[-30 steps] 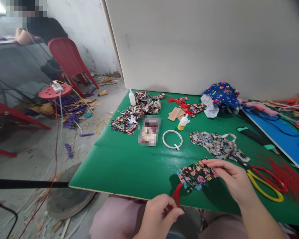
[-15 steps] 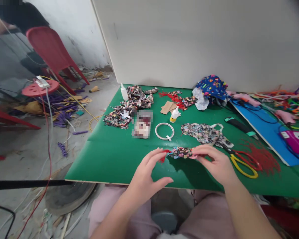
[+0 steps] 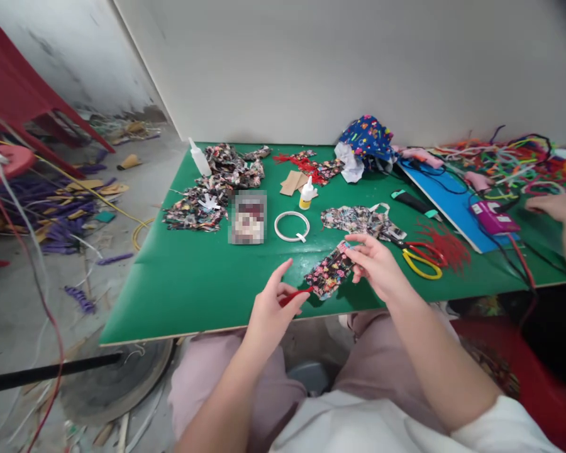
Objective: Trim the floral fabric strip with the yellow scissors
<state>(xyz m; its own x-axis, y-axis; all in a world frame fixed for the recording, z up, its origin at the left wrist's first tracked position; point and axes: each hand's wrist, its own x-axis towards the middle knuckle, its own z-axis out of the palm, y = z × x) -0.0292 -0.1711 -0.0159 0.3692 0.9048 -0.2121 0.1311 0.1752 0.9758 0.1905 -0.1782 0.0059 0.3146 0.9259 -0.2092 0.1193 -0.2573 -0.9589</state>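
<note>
Floral cloth (image 3: 329, 272) hangs between my hands: right hand (image 3: 373, 264) pinching its upper end, left hand (image 3: 272, 309) gripping the red tassel (image 3: 304, 292) (probably to steady both).

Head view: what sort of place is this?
Probably a small craft workshop: scissors and heaped patterned fabric lie on a green table, and purple scraps litter the floor.

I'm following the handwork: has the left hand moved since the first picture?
Yes: judged against the white ring lying on the green table, the left hand has moved forward, closer to the ring.
</note>
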